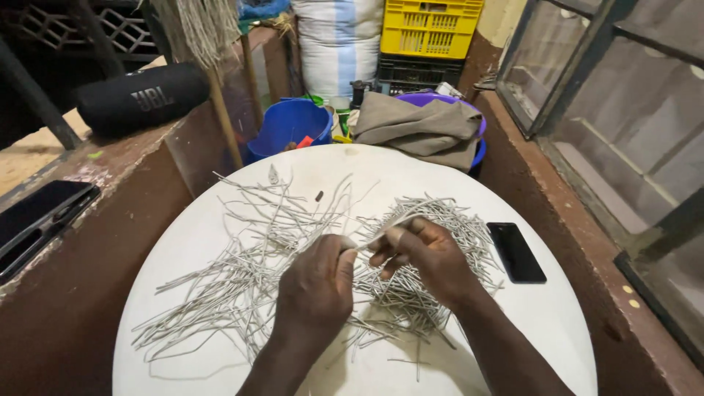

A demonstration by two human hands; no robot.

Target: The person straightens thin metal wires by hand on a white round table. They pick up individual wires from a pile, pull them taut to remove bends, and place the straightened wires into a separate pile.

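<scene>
- Grey strips (249, 271) lie in a messy pile on the round white table (557, 323), under and around both hands.
- Left hand (315, 290) pinches one thin strip (392, 220).
- Right hand (429, 257) pinches the same strip, just beside the left.
- Black phone (516, 251) lies near the right hand, on its outer side.

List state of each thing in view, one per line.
left hand: fingers pinched on a grey strand
right hand: fingers pinched on the same strand
grey strands: loose, scattered on the white round table
phone: flat, screen dark
yellow crate: upright, stacked on a dark crate
</scene>
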